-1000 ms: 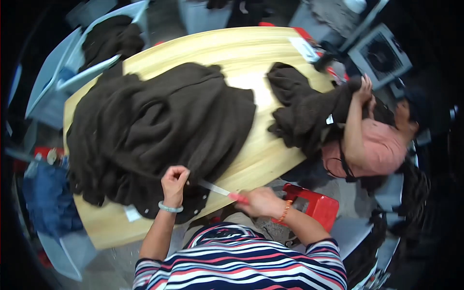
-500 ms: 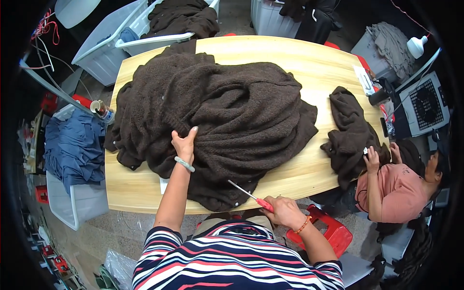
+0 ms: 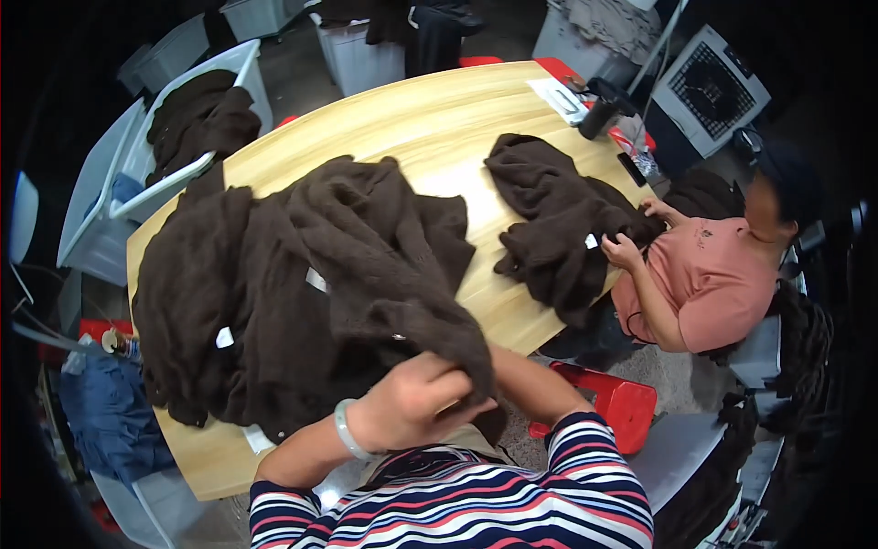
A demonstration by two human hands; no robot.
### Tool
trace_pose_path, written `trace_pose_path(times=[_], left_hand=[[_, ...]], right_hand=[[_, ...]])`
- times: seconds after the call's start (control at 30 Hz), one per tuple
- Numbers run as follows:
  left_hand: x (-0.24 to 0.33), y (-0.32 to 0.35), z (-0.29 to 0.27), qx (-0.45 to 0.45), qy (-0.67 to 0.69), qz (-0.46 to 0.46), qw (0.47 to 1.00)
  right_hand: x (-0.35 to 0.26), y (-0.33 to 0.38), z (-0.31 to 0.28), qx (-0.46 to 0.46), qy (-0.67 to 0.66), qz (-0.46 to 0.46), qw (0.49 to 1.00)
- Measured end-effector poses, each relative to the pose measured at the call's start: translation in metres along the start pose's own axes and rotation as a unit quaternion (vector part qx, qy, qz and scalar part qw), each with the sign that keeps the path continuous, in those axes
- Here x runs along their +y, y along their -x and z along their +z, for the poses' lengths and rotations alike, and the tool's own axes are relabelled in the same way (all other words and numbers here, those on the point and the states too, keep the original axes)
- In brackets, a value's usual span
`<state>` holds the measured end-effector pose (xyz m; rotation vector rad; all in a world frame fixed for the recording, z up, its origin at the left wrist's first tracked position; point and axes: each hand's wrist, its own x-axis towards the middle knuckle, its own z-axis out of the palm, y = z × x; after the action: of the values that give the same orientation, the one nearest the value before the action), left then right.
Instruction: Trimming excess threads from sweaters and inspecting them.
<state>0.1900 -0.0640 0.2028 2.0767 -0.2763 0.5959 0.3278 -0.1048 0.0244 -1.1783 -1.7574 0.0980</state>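
Observation:
A large dark brown knit garment (image 3: 366, 229) lies heaped over the table's left half, a white label (image 3: 316, 279) showing on it. Its near right part is raised off the tabletop toward my body. My left hand (image 3: 413, 401), with a pale bangle at the wrist, is closed on the lifted edge of the cloth. My right forearm (image 3: 540, 389) reaches in from the right, and the hand at its end is hidden behind the cloth and my left hand. The red-handled tool with a thin metal shaft is out of sight.
Across the wooden table (image 3: 402, 91), a person in a pink shirt (image 3: 709, 274) handles another brown garment (image 3: 558, 220). A red stool (image 3: 617, 403) stands by the near edge. Blue cloth (image 3: 110, 412) fills a bin at left; a white bin (image 3: 251, 82) holds brown cloth.
The view has swung right. My left hand has gone from lying on the garment to gripping its lifted near edge. My right hand and its red-handled tool have gone behind the cloth.

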Motion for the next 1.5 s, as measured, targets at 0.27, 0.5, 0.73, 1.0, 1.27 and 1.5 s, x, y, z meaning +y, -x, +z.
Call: trace_pose_path(times=[0.27, 0.5, 0.73, 1.0, 1.27, 1.5], left_hand=[[-0.059, -0.132, 0.096, 0.122, 0.008, 0.061, 0.991], [-0.104, -0.063, 0.161, 0.101, 0.054, -0.055, 0.992], [-0.11, 0.15, 0.075, 0.156, -0.34, -0.359, 0.855], [-0.135, 0.214, 0.067, -0.097, -0.425, -0.226, 0.871], [-0.222, 0.2, 0.082, -0.125, -0.299, -0.387, 0.863], [-0.235, 0.215, 0.078, 0.04, -0.046, -0.381, 0.923]], right_hand=[[0.104, 0.066, -0.298, -0.148, 0.201, 0.428, 0.868], [0.11, 0.119, -0.317, -0.035, 0.244, 0.578, 0.778], [0.014, 0.173, -0.167, -0.012, 0.061, 0.592, 0.804], [-0.064, 0.07, -0.079, -0.363, 0.074, 0.49, 0.789], [-0.11, 0.074, -0.041, -0.378, 0.091, 0.5, 0.774], [-0.127, 0.077, -0.026, -0.264, 0.091, 0.536, 0.796]])
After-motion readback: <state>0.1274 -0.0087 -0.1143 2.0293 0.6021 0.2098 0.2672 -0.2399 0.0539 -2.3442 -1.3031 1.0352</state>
